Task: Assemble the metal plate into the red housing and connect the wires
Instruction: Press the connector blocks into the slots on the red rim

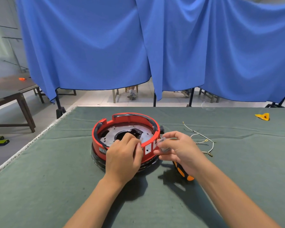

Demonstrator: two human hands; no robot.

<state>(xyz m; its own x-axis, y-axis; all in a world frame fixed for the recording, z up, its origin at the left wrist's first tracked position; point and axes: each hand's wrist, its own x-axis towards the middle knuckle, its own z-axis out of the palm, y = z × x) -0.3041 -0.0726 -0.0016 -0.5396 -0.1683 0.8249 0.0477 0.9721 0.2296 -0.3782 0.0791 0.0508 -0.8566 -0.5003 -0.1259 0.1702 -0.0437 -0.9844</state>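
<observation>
Left hand [123, 159] curled over the red housing [105, 127] rim, right hand [179, 149] pinching a small grey part [163, 144].

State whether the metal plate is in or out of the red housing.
In: the metal plate lies flat inside the red housing, ringed by its wall.

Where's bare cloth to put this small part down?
Bare green cloth left of the red housing, and between the white wires and yellow piece. Crowded right of the housing: right hand, screwdriver.
</observation>
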